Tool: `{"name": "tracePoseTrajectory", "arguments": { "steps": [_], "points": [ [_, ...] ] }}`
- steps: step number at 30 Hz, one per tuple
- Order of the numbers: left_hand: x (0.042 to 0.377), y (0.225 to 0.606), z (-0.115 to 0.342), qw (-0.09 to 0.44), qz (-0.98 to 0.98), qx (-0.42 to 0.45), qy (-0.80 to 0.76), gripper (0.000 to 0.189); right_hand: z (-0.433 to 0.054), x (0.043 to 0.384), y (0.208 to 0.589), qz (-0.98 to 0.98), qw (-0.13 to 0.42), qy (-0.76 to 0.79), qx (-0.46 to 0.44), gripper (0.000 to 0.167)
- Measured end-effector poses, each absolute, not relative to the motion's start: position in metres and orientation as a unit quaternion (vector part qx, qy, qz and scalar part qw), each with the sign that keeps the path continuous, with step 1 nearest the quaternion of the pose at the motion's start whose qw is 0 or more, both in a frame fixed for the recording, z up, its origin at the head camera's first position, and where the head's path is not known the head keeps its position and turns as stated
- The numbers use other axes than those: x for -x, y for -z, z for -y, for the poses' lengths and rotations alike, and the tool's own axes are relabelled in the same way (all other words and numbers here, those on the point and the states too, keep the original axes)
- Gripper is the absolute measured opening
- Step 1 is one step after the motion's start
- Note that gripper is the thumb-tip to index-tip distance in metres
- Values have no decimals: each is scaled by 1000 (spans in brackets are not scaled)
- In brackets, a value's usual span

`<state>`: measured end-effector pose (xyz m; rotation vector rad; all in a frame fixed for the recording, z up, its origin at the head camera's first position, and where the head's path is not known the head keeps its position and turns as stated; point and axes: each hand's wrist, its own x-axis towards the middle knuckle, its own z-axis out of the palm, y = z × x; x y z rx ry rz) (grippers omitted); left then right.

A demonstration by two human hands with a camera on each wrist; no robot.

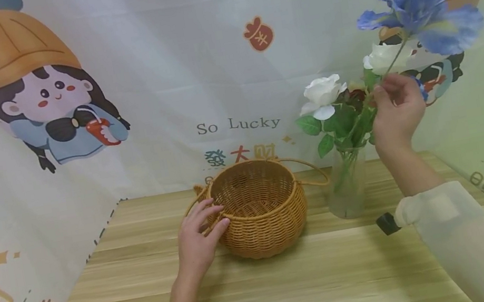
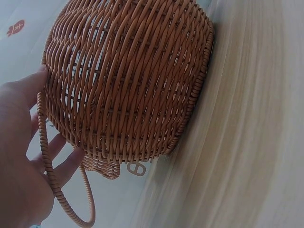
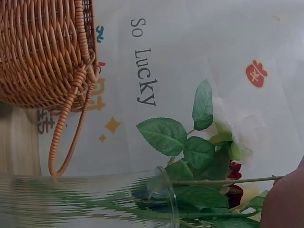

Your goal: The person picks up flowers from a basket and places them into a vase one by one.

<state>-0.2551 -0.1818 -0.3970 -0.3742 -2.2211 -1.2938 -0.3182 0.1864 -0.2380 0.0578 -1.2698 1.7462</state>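
Observation:
A blue iris stands up at the right, its stem pinched between the thumb and fingers of my right hand. Below that hand is a clear glass vase. In the right wrist view a stem runs from the hand into the vase's mouth. White roses, dark red blooms and green leaves fill the vase. My left hand rests at the left side of a brown wicker basket, fingers relaxed. From the left wrist, its thumb meets the rim and fingers lie behind the looped handle.
The wooden table carries the basket and, to its right, the vase. A second looped handle sticks out toward the vase. Behind and at both sides hangs a printed white cloth.

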Motion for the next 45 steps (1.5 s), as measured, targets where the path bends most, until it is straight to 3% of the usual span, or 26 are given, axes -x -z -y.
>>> {"name": "tracePoseTrajectory", "arguments": {
  "steps": [9, 21, 33, 45],
  "points": [
    [254, 397, 182, 268, 825, 137, 479, 29, -186, 323, 257, 585, 425, -690, 34, 18],
    [254, 394, 181, 267, 826, 134, 479, 29, -179, 324, 280, 607, 452, -654, -8, 22],
    [253, 395, 184, 270, 825, 134, 479, 29, -159, 321, 270, 665, 493, -560, -38, 16],
    [254, 396, 182, 273, 827, 138, 472, 30, -159, 326, 287, 694, 483, -533, -39, 22]
  ]
}}
